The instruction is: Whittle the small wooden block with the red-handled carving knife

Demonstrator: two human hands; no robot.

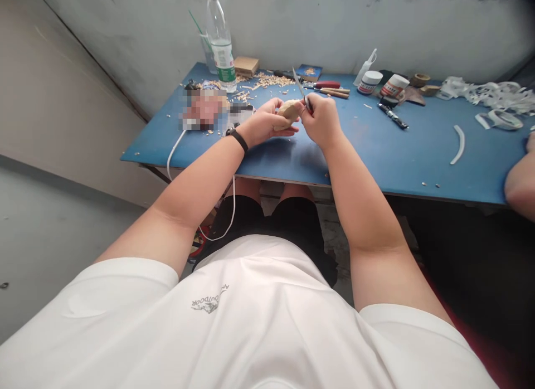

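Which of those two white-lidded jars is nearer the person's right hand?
The left one in the picture, the blue-labelled jar; the orange-labelled jar sits farther from the right hand.

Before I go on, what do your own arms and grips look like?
The left arm has a white short sleeve and a black band around the wrist. The right arm has a white short sleeve too, with no band visible. Left grip and right grip are human hands without gloves.

left arm (pixel 196 183): stretched forward, angled inward | left hand (pixel 266 123): cupped, gripping | right arm (pixel 363 194): stretched forward | right hand (pixel 322 119): fist-like, gripping, near left
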